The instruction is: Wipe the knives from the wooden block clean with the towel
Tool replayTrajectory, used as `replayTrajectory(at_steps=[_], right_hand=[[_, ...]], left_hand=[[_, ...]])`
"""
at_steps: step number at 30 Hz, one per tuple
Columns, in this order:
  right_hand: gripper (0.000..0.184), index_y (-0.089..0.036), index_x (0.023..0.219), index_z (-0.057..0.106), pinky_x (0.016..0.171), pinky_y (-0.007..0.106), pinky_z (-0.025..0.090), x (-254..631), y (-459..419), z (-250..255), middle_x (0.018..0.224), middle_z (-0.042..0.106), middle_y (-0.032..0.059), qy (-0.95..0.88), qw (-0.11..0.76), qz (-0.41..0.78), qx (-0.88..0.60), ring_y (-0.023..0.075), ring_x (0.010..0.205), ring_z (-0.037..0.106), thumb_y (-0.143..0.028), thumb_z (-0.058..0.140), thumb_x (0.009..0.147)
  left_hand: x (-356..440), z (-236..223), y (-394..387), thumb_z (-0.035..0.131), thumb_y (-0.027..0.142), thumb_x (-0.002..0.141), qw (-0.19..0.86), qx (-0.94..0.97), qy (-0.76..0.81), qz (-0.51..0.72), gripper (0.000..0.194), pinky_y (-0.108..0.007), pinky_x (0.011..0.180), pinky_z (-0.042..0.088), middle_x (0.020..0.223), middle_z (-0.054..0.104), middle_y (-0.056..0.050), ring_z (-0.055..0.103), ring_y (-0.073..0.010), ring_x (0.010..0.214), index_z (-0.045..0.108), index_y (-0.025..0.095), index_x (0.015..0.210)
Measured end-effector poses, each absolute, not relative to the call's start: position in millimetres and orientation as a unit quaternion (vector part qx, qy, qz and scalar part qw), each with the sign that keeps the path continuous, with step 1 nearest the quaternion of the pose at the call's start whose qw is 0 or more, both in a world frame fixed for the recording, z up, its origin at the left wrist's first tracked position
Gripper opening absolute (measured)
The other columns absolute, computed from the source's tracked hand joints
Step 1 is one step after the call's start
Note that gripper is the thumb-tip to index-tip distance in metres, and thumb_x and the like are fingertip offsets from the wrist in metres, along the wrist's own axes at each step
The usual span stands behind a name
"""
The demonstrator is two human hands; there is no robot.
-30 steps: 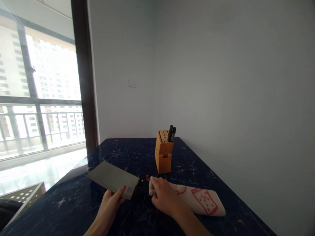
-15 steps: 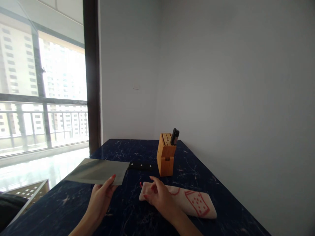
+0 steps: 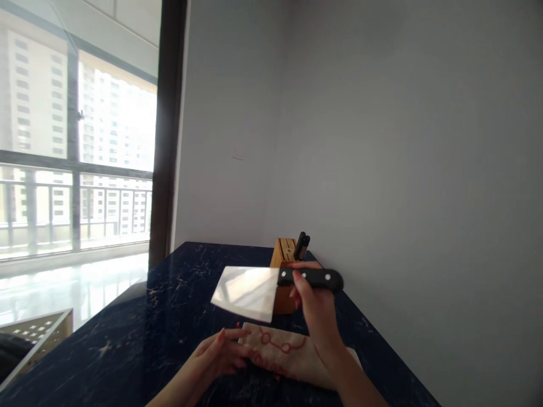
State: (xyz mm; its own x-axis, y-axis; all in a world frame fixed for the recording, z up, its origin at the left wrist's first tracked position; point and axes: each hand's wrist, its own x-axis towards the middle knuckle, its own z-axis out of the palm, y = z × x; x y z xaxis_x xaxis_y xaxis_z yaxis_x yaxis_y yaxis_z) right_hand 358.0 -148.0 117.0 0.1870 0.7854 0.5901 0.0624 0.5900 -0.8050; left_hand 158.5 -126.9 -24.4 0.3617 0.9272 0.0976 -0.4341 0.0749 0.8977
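Note:
My right hand (image 3: 313, 302) is closed round the black riveted handle of a cleaver (image 3: 248, 292) and holds it up above the counter, its wide blade pointing left. Just behind the blade stands a wooden knife block (image 3: 284, 254) with two black handles sticking out of its top. Below the cleaver lies a white cloth with red drawings (image 3: 283, 355). My left hand (image 3: 215, 357) rests with loosely spread fingers at the cloth's left end and holds nothing.
The dark blue marbled counter (image 3: 144, 333) runs into the corner of grey walls. A tall window with a dark frame (image 3: 166, 135) is at the left. A perforated pale box edge (image 3: 38, 333) sits low at the left.
The cleaver passed from my left hand to my right, which now grips its handle and has raised it in front of the block. My left hand dropped to the cloth's left end.

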Motion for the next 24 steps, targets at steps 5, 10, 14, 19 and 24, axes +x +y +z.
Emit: replayTrajectory(at_steps=[5,10,14,19,24], right_hand=[[0.018,-0.019,0.086,0.056,0.046,0.020,0.037,404,-136,204,0.069,0.055,-0.0025,-0.628,0.705,0.028,-0.328,0.0071,0.048,0.045,-0.034,0.054,0.076],[0.014,-0.019,0.083,0.058,0.046,0.022,0.035,429,-116,245,0.063,0.053,-0.0033,-0.658,0.667,-0.067,-0.343,0.0088,0.048,0.044,-0.030,0.054,0.075],[0.017,-0.018,0.082,0.060,0.045,0.023,0.033,438,-103,252,0.052,0.048,-0.0049,-0.658,0.645,-0.071,-0.383,0.0105,0.046,0.043,-0.031,0.052,0.074],[0.021,-0.017,0.080,0.063,0.049,0.024,0.036,437,-89,256,0.055,0.053,-0.0022,-0.674,0.602,-0.068,-0.423,0.0121,0.049,0.048,-0.032,0.049,0.073],[0.030,-0.015,0.085,0.061,0.055,0.025,0.040,418,-65,266,0.067,0.061,0.0026,-0.693,0.532,-0.098,-0.476,0.0141,0.057,0.055,-0.039,0.046,0.074]], left_hand=[[143,-22,-113,0.045,0.064,0.074,0.530,0.594,0.372,0.478,0.056,-0.017,0.036,0.019,0.053,0.062,-0.001,0.037,-0.0044,0.034,0.064,0.012,0.085],[140,-11,-124,0.034,0.057,0.083,0.369,0.677,0.448,0.453,0.052,-0.019,0.045,0.031,0.041,0.048,0.004,0.041,-0.0083,0.040,0.062,0.015,0.074],[142,-9,-133,0.030,0.050,0.087,0.243,0.748,0.489,0.377,0.047,-0.020,0.050,0.033,0.047,0.051,0.004,0.049,-0.0109,0.047,0.060,0.018,0.072],[140,-12,-134,0.032,0.039,0.089,0.137,0.792,0.501,0.321,0.036,-0.019,0.059,0.034,0.067,0.064,0.001,0.060,-0.0127,0.064,0.058,0.022,0.071],[140,-14,-135,0.030,0.039,0.090,0.105,0.803,0.507,0.294,0.036,-0.020,0.058,0.032,0.067,0.065,0.002,0.061,-0.0129,0.064,0.056,0.023,0.071]])
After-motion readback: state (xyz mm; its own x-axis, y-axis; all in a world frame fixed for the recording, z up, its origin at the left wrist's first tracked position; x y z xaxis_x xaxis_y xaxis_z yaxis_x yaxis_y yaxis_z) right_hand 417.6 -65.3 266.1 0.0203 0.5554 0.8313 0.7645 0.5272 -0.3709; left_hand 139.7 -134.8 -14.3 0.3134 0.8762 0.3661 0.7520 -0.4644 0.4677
